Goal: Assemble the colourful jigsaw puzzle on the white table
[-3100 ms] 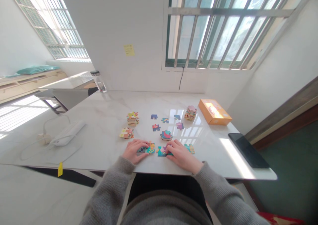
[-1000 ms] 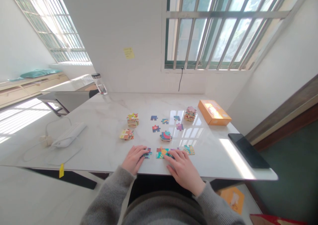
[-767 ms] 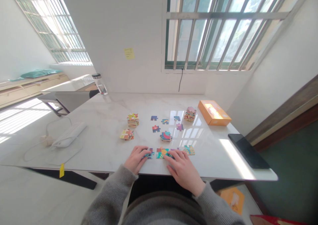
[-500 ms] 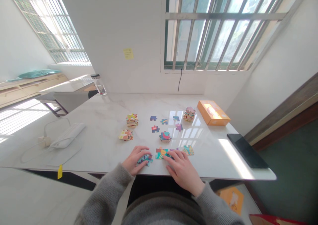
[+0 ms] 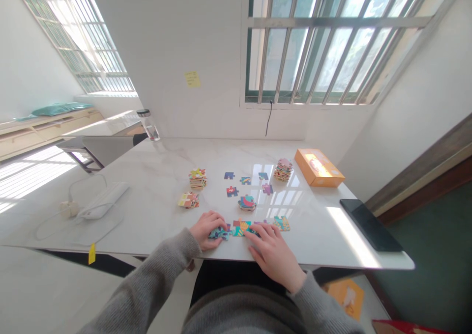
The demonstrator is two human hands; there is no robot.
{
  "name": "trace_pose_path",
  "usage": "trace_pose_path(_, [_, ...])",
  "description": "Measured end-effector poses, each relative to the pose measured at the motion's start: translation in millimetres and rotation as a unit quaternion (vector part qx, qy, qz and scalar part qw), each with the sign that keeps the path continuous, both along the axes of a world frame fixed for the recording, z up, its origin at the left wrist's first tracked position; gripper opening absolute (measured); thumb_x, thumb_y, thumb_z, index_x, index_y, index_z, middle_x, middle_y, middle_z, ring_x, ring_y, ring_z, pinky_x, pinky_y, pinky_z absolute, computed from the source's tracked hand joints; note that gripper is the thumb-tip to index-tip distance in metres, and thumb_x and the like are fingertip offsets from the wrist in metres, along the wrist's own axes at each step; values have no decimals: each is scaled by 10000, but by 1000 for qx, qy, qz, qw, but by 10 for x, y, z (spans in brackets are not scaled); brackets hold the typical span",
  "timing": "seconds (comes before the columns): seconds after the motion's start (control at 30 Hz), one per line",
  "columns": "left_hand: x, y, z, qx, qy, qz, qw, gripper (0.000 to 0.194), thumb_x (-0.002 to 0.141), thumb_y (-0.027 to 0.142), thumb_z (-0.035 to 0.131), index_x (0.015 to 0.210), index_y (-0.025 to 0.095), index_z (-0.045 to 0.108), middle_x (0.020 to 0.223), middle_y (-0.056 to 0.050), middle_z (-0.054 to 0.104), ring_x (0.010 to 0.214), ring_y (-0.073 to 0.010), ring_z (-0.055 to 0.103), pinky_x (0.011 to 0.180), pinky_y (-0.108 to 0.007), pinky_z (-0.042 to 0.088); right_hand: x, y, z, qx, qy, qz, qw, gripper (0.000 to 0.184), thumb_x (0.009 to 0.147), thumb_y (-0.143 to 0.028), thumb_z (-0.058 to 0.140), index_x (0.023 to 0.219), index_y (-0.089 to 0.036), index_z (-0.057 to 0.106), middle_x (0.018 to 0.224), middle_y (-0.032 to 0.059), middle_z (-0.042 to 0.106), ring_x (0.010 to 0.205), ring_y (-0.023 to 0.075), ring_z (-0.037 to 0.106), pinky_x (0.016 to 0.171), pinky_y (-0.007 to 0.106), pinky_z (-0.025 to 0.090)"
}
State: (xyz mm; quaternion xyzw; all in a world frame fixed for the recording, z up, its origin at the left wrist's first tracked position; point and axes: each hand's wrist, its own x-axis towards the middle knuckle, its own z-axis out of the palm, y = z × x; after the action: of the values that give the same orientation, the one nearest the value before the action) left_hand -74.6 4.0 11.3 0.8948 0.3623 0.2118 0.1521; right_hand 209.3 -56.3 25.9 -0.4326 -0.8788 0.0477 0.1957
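Observation:
My left hand (image 5: 207, 230) grips a teal jigsaw puzzle piece (image 5: 220, 233) at the table's front edge, thumb on the near side and fingers over the far side. That piece lies right beside the left end of a row of puzzle pieces (image 5: 240, 227); whether they touch or interlock I cannot tell. My right hand (image 5: 273, 248) lies with fingers stretched over the middle of the row, hiding part of it. At the row's right end, a yellow-and-teal piece (image 5: 282, 223) shows. Just beyond sits a small stack of pieces (image 5: 247, 203) with a pink-and-teal top.
Several loose pieces (image 5: 232, 191) lie farther back. Taller stacks stand at left (image 5: 198, 179) and right (image 5: 283, 170), with a low pile (image 5: 189, 200) nearer. An orange box (image 5: 319, 167) and a black tablet (image 5: 370, 225) lie right; a power strip (image 5: 105, 200) left, a bottle (image 5: 148, 125) behind.
My left hand has slid the teal puzzle piece right and slightly away from me, closer to the row. My right hand has stayed on the row.

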Motion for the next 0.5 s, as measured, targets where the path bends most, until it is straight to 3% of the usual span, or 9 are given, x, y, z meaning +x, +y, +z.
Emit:
trace_pose_path(0.23, [15, 40, -67, 3, -55, 29, 998, 211, 723, 157, 670, 920, 215, 625, 1002, -47, 663, 965, -212, 587, 945, -376, 462, 8, -3, -8, 5, -4, -3, 1000, 347, 978, -256, 539, 1322, -276, 582, 1329, 81, 608, 1245, 275, 483, 1088, 473, 338])
trace_pose_path(0.5, [144, -16, -20, 25, -5, 50, 998, 315, 742, 131, 639, 1022, 261, 701, 1054, -51, 655, 1022, -239, 572, 936, -388, 452, 2, -10, 2, 11, -6, -3, 1000, 362, 974, -248, 543, 1332, -278, 581, 1324, 84, 615, 1241, 274, 492, 1084, 470, 347])
